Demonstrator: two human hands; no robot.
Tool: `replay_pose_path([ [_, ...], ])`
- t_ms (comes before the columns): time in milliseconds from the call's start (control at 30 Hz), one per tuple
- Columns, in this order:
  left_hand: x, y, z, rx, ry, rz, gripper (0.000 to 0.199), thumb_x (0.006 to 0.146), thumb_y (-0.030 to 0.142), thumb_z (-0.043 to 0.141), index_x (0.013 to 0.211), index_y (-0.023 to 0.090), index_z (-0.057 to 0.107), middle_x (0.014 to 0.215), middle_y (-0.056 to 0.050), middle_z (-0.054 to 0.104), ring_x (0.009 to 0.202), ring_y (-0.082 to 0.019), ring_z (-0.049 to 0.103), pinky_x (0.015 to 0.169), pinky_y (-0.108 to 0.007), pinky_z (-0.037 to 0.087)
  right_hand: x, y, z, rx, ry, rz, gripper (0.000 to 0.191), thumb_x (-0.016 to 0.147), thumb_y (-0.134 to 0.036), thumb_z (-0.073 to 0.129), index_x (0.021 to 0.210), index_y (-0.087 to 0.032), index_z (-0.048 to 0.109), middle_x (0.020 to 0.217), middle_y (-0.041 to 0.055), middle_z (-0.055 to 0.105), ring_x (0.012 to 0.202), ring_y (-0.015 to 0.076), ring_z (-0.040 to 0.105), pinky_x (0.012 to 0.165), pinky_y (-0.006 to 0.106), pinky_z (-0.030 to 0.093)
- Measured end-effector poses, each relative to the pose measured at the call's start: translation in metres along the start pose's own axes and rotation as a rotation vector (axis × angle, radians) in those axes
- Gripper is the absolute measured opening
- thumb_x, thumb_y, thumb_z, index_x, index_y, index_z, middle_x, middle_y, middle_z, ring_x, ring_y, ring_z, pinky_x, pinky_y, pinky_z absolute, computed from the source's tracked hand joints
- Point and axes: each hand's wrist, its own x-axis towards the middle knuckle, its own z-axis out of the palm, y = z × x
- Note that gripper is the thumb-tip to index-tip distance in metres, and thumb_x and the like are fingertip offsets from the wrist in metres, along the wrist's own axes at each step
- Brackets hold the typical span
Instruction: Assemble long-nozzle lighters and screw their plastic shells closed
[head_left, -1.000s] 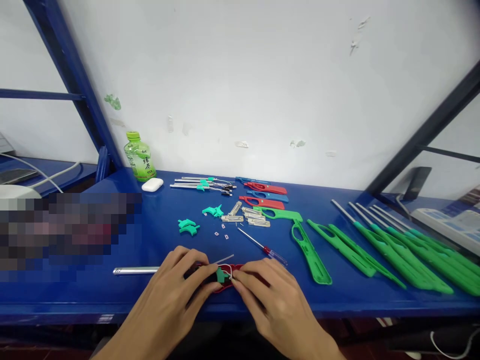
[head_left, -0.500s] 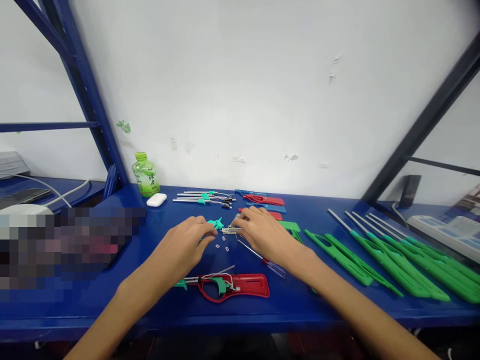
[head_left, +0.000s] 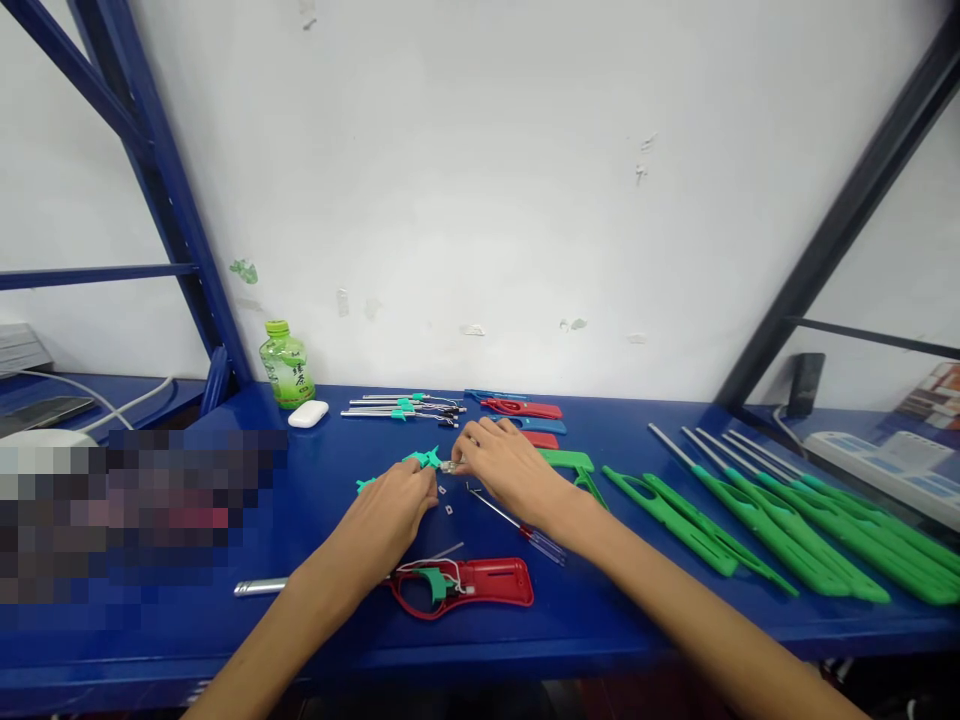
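So nearest the edge of the counter (head_left: 322, 470) there's a red shell (head_left: 502, 582) lying open side up, with a green trigger (head_left: 435, 583) in its ring and white wire (head_left: 427, 563) looping over the top. A silver rod (head_left: 262, 588) sticks out on the far side of the left forearm (head_left: 285, 625), which hides the stretch in between. Left hand (head_left: 397, 503) is a bit further in, palm down, fingers mostly curled together beside some tiny tags (head_left: 448, 510); can't tell if it's got hold of anything. Right hand (head_left: 499, 465) is across from it, fingers bunched close right at some pale plates (head_left: 448, 467), but I can't make out whether one's actually pinched. Screwdriver (head_left: 517, 523) lies at a slant just below the right hand, and green bits (head_left: 430, 457) sit near both. Off to the right are loose green shells (head_left: 697, 540), then green handles (head_left: 795, 530) with thin rods (head_left: 673, 447) poking away. Further back you've got red handles (head_left: 529, 410), a blue handle (head_left: 544, 426), metal tubes (head_left: 375, 411), a white case (head_left: 309, 414) and an upright bottle (head_left: 287, 370) near the wall (head_left: 420, 200)
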Motion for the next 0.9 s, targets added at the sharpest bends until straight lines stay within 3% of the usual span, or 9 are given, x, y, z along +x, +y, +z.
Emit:
replay_pose_path([
  [167, -0.003, 0.001, 0.006, -0.071, 0.044, -0.032, 0.025, 0.103, 0.038, 0.068, 0.115, 0.016, 0.069, 0.115, -0.007, 0.071, 0.102, -0.021, 0.071, 0.09, -0.043, 0.061, -0.027, -0.01, -0.026, 0.149, 0.138, 0.104, 0.011, 0.112, -0.022, 0.053, 0.117, -0.021, 0.063, 0.108, 0.0067, 0.077, 0.099, 0.0228, 0.07, 0.086, 0.036, 0.051],
  [300, -0.003, 0.006, -0.01, -0.21, 0.126, -0.061, 0.017, 0.104, 0.033, 0.065, 0.101, 0.016, 0.07, 0.098, -0.003, 0.072, 0.091, -0.019, 0.07, 0.087, -0.04, 0.059, -0.048, -0.019, -0.031, 0.336, 0.257, 0.203, 0.023, 0.107, -0.032, 0.066, 0.129, -0.029, 0.061, 0.108, 0.0004, 0.075, 0.103, 0.0196, 0.071, 0.089, 0.032, 0.053],
  [400, -0.007, 0.011, -0.032, -0.361, 0.235, -0.09, 0.02, 0.104, 0.026, 0.055, 0.098, 0.02, 0.073, 0.097, -0.003, 0.075, 0.091, -0.02, 0.069, 0.088, -0.038, 0.054, -0.053, -0.022, -0.029, 0.472, 0.317, 0.265, 0.012, 0.105, -0.031, 0.069, 0.117, -0.029, 0.069, 0.104, -0.001, 0.074, 0.095, 0.018, 0.071, 0.086, 0.032, 0.053],
  [500, -0.016, 0.016, -0.05, -0.51, 0.311, -0.122, 0.028, 0.101, 0.039, 0.053, 0.101, 0.024, 0.076, 0.101, -0.005, 0.078, 0.089, -0.023, 0.07, 0.082, -0.037, 0.053, -0.052, -0.022, -0.028, 0.506, 0.317, 0.296, 0.007, 0.105, -0.032, 0.068, 0.104, -0.025, 0.071, 0.099, 0.0, 0.074, 0.088, 0.0179, 0.07, 0.081, 0.032, 0.051],
  [700, -0.027, 0.032, -0.062, -0.739, 0.21, -0.098, 0.033, 0.092, 0.049, 0.06, 0.097, 0.025, 0.082, 0.094, -0.004, 0.081, 0.089, -0.024, 0.074, 0.076, -0.032, 0.056, -0.051, -0.027, -0.028, 0.603, 0.21, 0.298, 0.004, 0.104, -0.03, 0.069, 0.105, -0.028, 0.071, 0.095, -0.0047, 0.079, 0.086, 0.016, 0.073, 0.078, 0.029, 0.051],
  [800, -0.025, 0.038, -0.06, -0.832, 0.18, -0.097, 0.034, 0.088, 0.051, 0.066, 0.102, 0.024, 0.081, 0.095, -0.004, 0.081, 0.091, -0.024, 0.075, 0.079, -0.031, 0.058, -0.052, -0.028, -0.028, 0.598, 0.222, 0.267, 0.002, 0.103, -0.029, 0.071, 0.105, -0.028, 0.072, 0.099, -0.0051, 0.079, 0.09, 0.0159, 0.073, 0.082, 0.03, 0.051],
  [900, -0.025, 0.04, -0.06, -0.898, 0.186, -0.109, 0.035, 0.085, 0.052, 0.069, 0.099, 0.021, 0.078, 0.087, -0.005, 0.079, 0.082, -0.021, 0.073, 0.073, -0.03, 0.057, -0.053, -0.03, -0.029, 0.592, 0.234, 0.255, 0.003, 0.103, -0.027, 0.072, 0.106, -0.029, 0.072, 0.103, -0.0051, 0.079, 0.094, 0.016, 0.073, 0.084, 0.03, 0.051],
])
